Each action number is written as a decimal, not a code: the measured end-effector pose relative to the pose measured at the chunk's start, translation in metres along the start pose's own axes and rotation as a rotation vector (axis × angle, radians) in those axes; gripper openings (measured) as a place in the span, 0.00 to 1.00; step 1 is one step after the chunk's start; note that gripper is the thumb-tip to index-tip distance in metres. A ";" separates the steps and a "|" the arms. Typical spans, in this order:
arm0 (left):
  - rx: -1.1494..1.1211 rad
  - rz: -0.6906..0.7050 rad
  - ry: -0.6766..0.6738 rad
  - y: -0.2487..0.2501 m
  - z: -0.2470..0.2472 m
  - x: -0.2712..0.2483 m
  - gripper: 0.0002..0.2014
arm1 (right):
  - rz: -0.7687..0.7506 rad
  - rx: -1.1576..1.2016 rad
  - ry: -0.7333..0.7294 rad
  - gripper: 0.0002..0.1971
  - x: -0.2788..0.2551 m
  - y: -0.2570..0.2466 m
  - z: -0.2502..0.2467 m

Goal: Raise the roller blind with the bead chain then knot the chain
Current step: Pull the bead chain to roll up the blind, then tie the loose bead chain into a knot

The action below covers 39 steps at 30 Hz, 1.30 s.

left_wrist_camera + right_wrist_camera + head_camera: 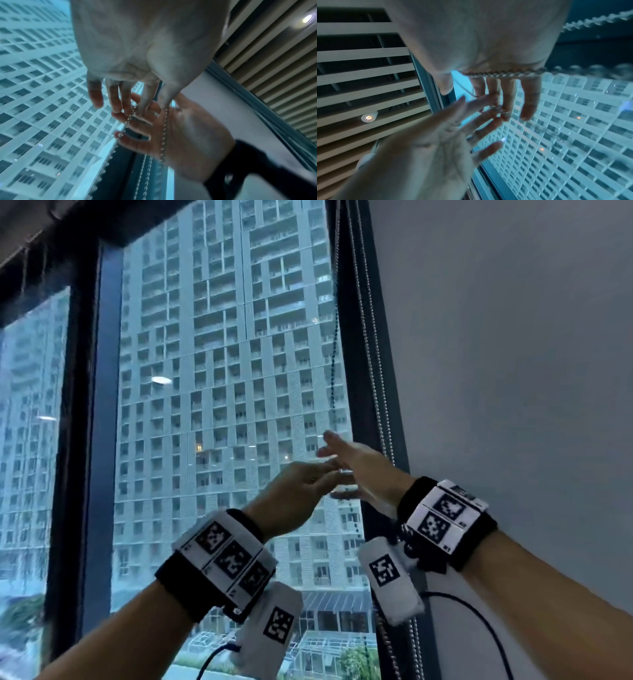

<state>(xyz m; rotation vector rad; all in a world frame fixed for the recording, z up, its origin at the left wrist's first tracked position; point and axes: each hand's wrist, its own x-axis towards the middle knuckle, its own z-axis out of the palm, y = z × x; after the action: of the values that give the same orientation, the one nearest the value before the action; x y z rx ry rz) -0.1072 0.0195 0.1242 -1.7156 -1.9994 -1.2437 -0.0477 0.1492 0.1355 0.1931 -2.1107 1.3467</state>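
Two hands meet at the bead chain (371, 364) beside the window frame (356, 344). We judge the blind raised, knot unfinished: left hand (298, 494) pinches chain, right hand (356, 470) spread inside its loop.

Two hands, one bead chain, two window panes.
Two hands: a left hand (301, 491) and a right hand (359, 470); two wrist bands with printed square markers (226, 563); one bead chain (371, 364) hanging in several strands, exact number unclear; two glass panes (222, 371); one ceiling spotlight (368, 118).
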 end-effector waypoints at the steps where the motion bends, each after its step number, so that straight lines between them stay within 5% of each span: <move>1: 0.005 -0.014 -0.017 -0.001 -0.004 -0.004 0.14 | 0.001 0.067 -0.020 0.28 -0.002 0.004 0.008; 3: 0.147 -0.006 0.158 -0.007 -0.013 -0.013 0.14 | -0.014 0.180 0.027 0.18 -0.004 0.015 0.019; 5: 0.380 0.050 0.498 -0.010 -0.018 -0.024 0.11 | -0.007 0.310 0.067 0.10 -0.009 0.026 0.027; 7: 0.441 0.197 0.600 -0.007 -0.016 -0.035 0.10 | 0.010 0.430 0.001 0.09 -0.018 0.035 0.038; 11: 0.514 0.500 0.231 0.001 -0.005 -0.039 0.21 | -0.033 0.223 -0.085 0.17 -0.030 0.058 0.064; 15: 1.049 0.571 -0.032 0.002 -0.021 -0.010 0.24 | -0.168 -0.007 -0.053 0.21 -0.035 0.066 0.073; 19: 1.512 0.560 -0.066 -0.008 -0.050 -0.007 0.18 | -0.250 -0.115 0.041 0.17 -0.041 0.062 0.043; 25: 1.605 0.550 0.066 -0.014 -0.048 -0.024 0.18 | -0.337 -0.429 0.101 0.19 -0.042 0.068 0.012; 31: 1.743 0.315 0.072 -0.012 -0.029 -0.029 0.14 | -0.362 -0.465 -0.041 0.19 -0.045 0.057 0.019; 34: 1.589 0.167 -0.041 -0.003 -0.025 -0.032 0.15 | -0.399 -0.512 -0.071 0.19 -0.048 0.042 0.010; 39: 0.507 0.057 -0.429 0.024 -0.066 -0.006 0.08 | -0.545 -0.471 0.130 0.13 -0.035 -0.013 -0.020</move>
<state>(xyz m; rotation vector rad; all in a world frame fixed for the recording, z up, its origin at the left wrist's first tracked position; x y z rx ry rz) -0.1069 -0.0328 0.1716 -1.8472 -2.2120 -0.3054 -0.0060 0.1528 0.1317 0.4298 -2.0001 0.5194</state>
